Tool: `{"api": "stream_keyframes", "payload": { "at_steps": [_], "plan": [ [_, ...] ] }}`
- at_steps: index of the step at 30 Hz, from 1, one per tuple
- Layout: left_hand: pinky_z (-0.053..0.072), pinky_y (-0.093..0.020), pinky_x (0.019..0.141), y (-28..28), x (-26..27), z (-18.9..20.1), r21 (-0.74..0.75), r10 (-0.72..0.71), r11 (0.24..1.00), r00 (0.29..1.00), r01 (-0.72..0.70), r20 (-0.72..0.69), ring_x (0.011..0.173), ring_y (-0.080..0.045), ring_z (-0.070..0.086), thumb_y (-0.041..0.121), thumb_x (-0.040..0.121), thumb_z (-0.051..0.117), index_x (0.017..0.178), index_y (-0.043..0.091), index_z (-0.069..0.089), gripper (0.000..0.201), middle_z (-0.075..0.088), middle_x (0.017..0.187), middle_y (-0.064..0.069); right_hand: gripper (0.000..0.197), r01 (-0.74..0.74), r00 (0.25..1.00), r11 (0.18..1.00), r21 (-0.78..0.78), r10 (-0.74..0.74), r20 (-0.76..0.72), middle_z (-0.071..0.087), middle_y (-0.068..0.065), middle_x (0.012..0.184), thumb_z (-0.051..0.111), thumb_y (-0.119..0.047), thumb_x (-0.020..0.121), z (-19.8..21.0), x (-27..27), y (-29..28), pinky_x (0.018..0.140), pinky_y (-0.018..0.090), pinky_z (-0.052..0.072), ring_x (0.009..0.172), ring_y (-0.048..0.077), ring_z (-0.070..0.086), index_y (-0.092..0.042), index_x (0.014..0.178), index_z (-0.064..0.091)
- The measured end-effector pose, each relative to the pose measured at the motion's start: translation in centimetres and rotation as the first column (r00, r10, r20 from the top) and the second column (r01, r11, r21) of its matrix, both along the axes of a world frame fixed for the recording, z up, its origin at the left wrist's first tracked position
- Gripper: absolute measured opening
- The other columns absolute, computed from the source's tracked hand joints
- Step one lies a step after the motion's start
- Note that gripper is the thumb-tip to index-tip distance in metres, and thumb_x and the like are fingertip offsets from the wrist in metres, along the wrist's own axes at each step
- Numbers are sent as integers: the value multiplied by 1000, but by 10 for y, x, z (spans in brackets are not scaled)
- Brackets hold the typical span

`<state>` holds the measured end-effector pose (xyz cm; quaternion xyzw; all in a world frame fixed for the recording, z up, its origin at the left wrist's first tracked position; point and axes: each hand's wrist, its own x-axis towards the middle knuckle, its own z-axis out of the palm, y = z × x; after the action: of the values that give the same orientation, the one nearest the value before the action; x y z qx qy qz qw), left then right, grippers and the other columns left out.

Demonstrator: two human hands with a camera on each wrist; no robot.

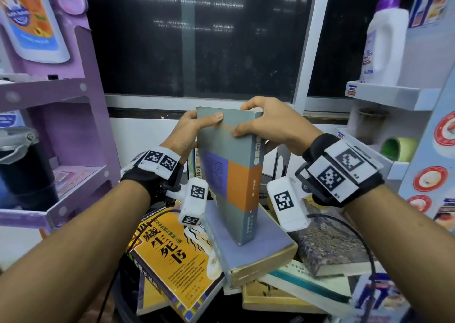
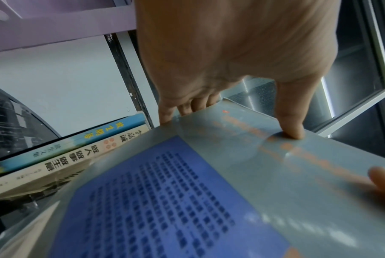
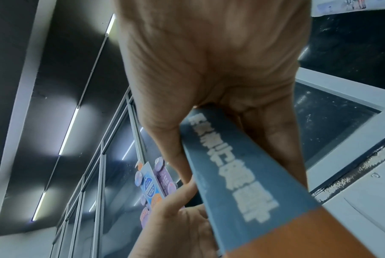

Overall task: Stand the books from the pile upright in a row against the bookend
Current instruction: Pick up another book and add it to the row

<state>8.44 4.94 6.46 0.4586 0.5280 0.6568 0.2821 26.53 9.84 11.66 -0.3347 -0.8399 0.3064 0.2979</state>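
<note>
Head view, hands gripping upright book

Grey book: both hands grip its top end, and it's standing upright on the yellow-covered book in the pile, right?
Not quite. Both the left hand and the right hand grip the grey book at its top, but the head view shows its bottom end over the lavender-covered book, not the yellow-covered book beside it.

Held book stands upright on top of the pile, near centre. Left hand at its left top corner, right hand at right. Two upright books behind left; bookend behind right.
</note>
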Motion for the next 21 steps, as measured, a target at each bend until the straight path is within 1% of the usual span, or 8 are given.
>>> {"api": "stream_keyframes", "payload": {
  "at_steps": [2,3,6,10,13,15,17,21],
  "plan": [
    [49,-32,82,2,4,3,-8,-21,1000,1000,21,-21,85,-1,69,33,80,73,110,17,68,35,74,97,8,56,44,999,999,16,-44,29,68,8,99,85,-34,69,1,1,0,56,39,61,79,23,71,-15,115,59],
    [49,-32,82,3,5,4,-11,-23,1000,999,23,-29,83,-1,69,32,80,73,108,17,69,32,74,96,9,54,52,998,998,25,-53,38,69,9,98,85,-34,69,1,1,0,58,41,62,78,23,71,-13,112,61],
    [49,-33,84,5,4,4,-12,-7,1000,999,6,-40,93,-5,69,41,71,77,116,14,64,54,73,105,6,40,58,998,996,72,-60,25,69,8,92,82,-31,72,2,4,0,57,35,60,78,24,70,-12,103,66],
    [47,-32,85,10,-1,4,-2,3,1000,999,-3,-34,102,-8,65,44,69,74,110,17,58,51,69,113,5,35,92,996,984,156,-87,-36,67,3,92,82,-31,73,-2,5,4,59,30,55,84,19,66,-15,99,67],
    [38,-37,97,14,-12,5,-14,79,997,996,-79,-38,119,-13,54,50,70,71,129,19,53,69,60,129,3,34,137,989,969,206,-122,-84,67,4,95,81,-32,73,-3,2,10,62,28,52,87,19,64,-14,97,66],
    [36,-35,95,19,-20,3,-19,138,990,989,-139,-54,121,-14,50,44,82,66,133,20,52,57,58,131,2,34,152,987,963,222,-136,-86,66,3,95,80,-33,74,-4,0,15,61,26,51,87,18,63,-14,99,66],
    [34,-27,90,25,-29,-2,-28,186,982,979,-189,-79,116,-12,49,33,92,60,135,17,51,46,56,130,3,36,164,985,961,222,-147,-92,65,2,96,80,-33,75,-6,-5,21,61,24,52,86,17,62,-14,101,65],
    [30,-27,90,36,-46,-15,-78,246,963,958,-259,-150,110,-10,45,26,96,54,136,15,51,41,55,129,0,37,184,980,963,197,-164,-111,66,3,99,80,-33,75,-9,-20,36,69,31,57,90,18,63,-14,101,63]
  ]
}}
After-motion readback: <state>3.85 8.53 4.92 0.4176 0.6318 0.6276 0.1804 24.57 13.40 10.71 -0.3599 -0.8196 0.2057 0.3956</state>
